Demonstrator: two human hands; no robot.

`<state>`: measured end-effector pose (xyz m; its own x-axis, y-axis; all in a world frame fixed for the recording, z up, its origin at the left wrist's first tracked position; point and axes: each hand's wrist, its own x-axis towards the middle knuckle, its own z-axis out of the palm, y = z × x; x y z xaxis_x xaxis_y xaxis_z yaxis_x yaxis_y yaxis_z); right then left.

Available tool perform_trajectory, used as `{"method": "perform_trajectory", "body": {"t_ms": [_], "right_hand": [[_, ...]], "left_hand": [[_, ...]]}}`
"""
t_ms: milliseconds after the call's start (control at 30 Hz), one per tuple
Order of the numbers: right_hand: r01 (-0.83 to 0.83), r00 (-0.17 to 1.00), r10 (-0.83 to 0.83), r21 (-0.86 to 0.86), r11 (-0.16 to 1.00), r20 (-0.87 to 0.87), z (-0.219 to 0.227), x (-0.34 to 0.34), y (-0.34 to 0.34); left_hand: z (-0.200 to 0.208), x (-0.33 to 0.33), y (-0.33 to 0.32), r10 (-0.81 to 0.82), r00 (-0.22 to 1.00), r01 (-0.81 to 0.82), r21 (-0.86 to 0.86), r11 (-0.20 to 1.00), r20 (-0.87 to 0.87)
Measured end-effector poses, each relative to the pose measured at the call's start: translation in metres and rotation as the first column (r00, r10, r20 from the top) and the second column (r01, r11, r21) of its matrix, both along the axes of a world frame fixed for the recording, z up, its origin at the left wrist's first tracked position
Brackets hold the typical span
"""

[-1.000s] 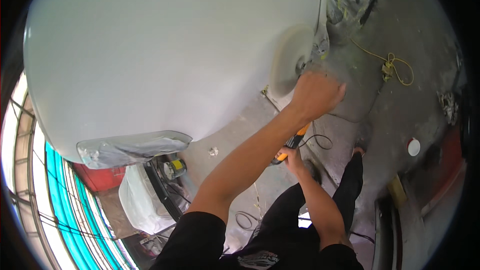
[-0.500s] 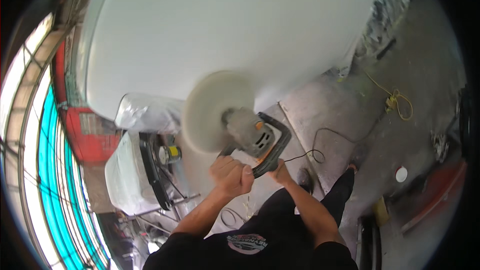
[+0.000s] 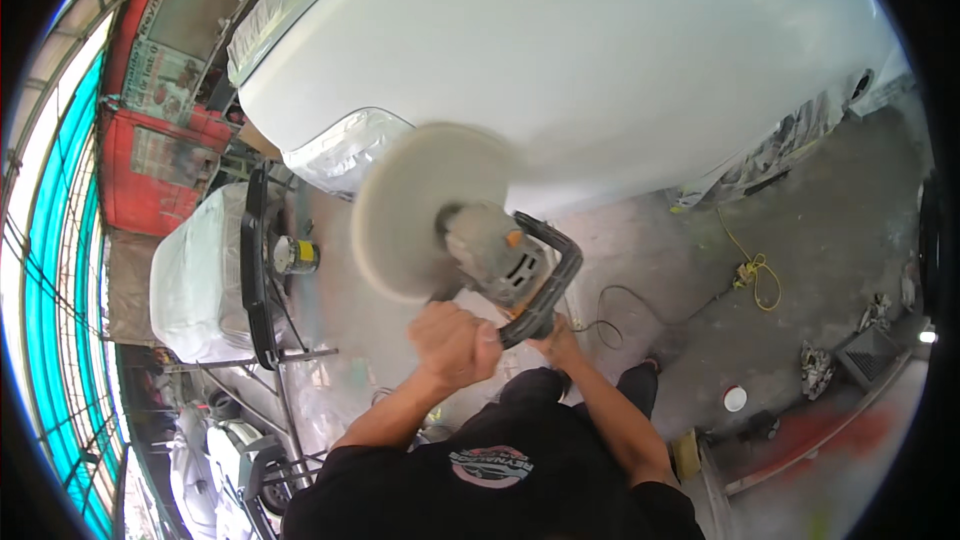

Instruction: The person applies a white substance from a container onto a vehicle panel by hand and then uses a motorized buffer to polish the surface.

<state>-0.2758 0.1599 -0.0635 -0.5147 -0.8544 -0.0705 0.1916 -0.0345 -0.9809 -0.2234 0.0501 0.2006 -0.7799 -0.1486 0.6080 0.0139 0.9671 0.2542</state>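
Observation:
A grey polisher (image 3: 492, 255) with a large round pale pad (image 3: 420, 215) is held in front of me, and the pad is blurred as if spinning. My left hand (image 3: 453, 345) is closed in a fist at the tool's left side, around its side handle, which the fingers mostly hide. My right hand (image 3: 557, 342) is wrapped around the lower end of the black loop handle (image 3: 560, 265). The pad's upper part overlaps the lower edge of a glossy white vehicle panel (image 3: 580, 60); whether it touches is hard to tell.
Clear plastic masks part of the panel (image 3: 355, 155), and crumpled foil-like masking (image 3: 760, 165) hangs at its right. A wrapped white part (image 3: 205, 275) rests on a stand at left, beside a can (image 3: 297, 255). A power cord and yellow cable (image 3: 762, 285) lie on the floor.
The view has shifted, so the vehicle panel sits farther right and more of the left side shows. Both hands keep their hold, with the polisher slightly farther left and higher in view.

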Motion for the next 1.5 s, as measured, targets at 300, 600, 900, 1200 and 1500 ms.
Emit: {"method": "perform_trajectory", "body": {"t_ms": [300,600,900,1200,1500], "right_hand": [[-0.067,0.996,0.066,-0.004,0.998,-0.062,-0.008,-0.038,0.012],[-0.145,0.94,0.23,0.318,0.937,-0.251,-0.049,-0.059,0.085],[-0.185,0.939,0.23,0.19,0.964,-0.255,0.0,-0.114,0.057],[-0.393,0.646,0.671,0.595,0.702,-0.365,-0.011,-0.025,0.041],[-0.043,0.731,0.407,0.558,0.829,-0.548,-0.062,-0.009,0.05]], "left_hand": [[0.005,-0.007,0.012,0.053,0.996,-0.052,0.017,0.998,-0.073],[-0.044,-0.037,0.041,0.203,0.974,-0.178,0.214,0.96,-0.102],[-0.019,0.035,0.05,0.392,0.92,-0.352,0.397,0.848,-0.021],[-0.14,0.167,-0.02,0.72,0.67,-0.384,0.915,0.125,0.183],[-0.283,0.269,-0.084,0.618,0.638,-0.405,0.883,-0.238,0.459]]}}
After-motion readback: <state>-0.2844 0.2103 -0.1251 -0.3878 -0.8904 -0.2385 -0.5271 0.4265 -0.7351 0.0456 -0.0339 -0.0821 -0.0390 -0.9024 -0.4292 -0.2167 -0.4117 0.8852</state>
